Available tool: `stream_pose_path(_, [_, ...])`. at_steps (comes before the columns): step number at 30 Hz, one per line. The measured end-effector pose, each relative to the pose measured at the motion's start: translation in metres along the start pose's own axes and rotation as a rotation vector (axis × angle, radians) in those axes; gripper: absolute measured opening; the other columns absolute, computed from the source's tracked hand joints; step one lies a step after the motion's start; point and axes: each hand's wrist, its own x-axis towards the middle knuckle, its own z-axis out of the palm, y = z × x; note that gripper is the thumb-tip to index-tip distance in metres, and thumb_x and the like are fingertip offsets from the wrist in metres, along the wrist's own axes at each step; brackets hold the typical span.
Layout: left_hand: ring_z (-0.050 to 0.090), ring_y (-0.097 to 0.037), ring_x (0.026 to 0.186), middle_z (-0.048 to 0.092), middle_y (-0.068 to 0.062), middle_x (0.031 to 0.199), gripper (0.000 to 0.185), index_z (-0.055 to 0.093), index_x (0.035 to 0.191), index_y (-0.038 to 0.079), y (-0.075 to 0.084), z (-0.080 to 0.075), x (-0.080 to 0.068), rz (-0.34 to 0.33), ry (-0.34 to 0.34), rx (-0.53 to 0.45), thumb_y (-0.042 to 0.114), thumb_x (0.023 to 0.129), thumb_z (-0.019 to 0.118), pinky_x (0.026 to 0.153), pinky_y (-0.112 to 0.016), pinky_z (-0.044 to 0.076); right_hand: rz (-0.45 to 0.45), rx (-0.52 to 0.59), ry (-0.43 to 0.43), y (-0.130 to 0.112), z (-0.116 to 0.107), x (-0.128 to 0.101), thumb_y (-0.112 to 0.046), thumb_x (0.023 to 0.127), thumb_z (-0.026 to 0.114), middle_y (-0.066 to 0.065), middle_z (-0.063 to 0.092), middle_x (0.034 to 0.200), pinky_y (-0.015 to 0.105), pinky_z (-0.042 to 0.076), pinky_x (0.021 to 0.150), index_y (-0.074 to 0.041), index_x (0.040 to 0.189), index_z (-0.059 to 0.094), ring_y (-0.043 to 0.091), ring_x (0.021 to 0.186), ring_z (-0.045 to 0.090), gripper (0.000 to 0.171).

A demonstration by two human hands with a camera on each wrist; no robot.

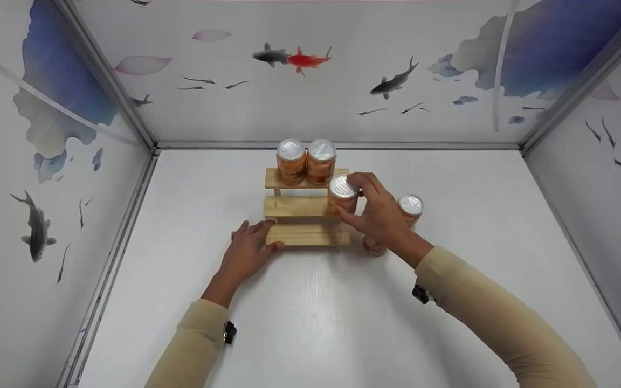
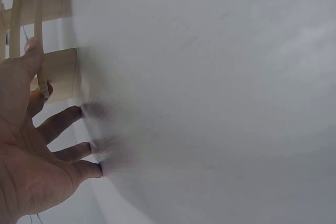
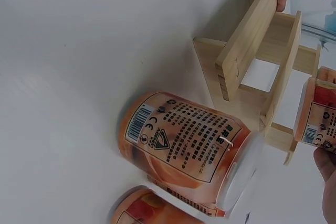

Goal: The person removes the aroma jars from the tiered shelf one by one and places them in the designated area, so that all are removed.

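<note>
A three-step wooden rack (image 1: pixel 297 207) stands mid-table. Two orange cans with silver lids (image 1: pixel 306 159) sit side by side on its top step. My right hand (image 1: pixel 349 198) grips a third orange can (image 1: pixel 341 188) at the right end of the middle step; the right wrist view shows that can (image 3: pixel 317 111) at its right edge. My left hand (image 1: pixel 261 234) lies flat on the table at the left end of the bottom step, its fingers (image 2: pixel 63 121) spread and the thumb against the wood (image 2: pixel 58 69).
Another orange can (image 1: pixel 411 207) stands on the white table (image 1: pixel 343 323) right of the rack, and one more (image 1: pixel 373 247) is partly hidden under my right wrist. Both show close in the right wrist view (image 3: pixel 189 150). Printed walls (image 1: pixel 46 161) enclose three sides.
</note>
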Motion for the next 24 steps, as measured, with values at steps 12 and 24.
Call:
stream_pose_path(12, [0.031, -0.058, 0.164, 0.052, -0.018, 0.17, 0.076, 0.053, 0.165, 0.015, 0.0, 0.0, 0.001, -0.006, 0.003, 0.018, 0.061, 0.106, 0.066, 0.128, -0.08, 0.027, -0.022, 0.001, 0.029, 0.009, -0.017, -0.015, -0.017, 0.089, 0.094, 0.02, 0.063, 0.14, 0.042, 0.068, 0.091, 0.001, 0.145, 0.057, 0.031, 0.123, 0.072, 0.069])
stream_pose_path(24, [0.029, -0.06, 0.164, 0.052, -0.019, 0.17, 0.076, 0.053, 0.165, 0.015, -0.001, 0.0, 0.0, 0.004, 0.001, -0.013, 0.06, 0.106, 0.066, 0.128, -0.081, 0.025, 0.032, -0.056, 0.029, 0.015, -0.035, -0.029, -0.021, 0.09, 0.094, 0.017, 0.063, 0.141, 0.034, 0.065, 0.065, -0.005, 0.146, 0.062, 0.028, 0.11, 0.074, 0.067])
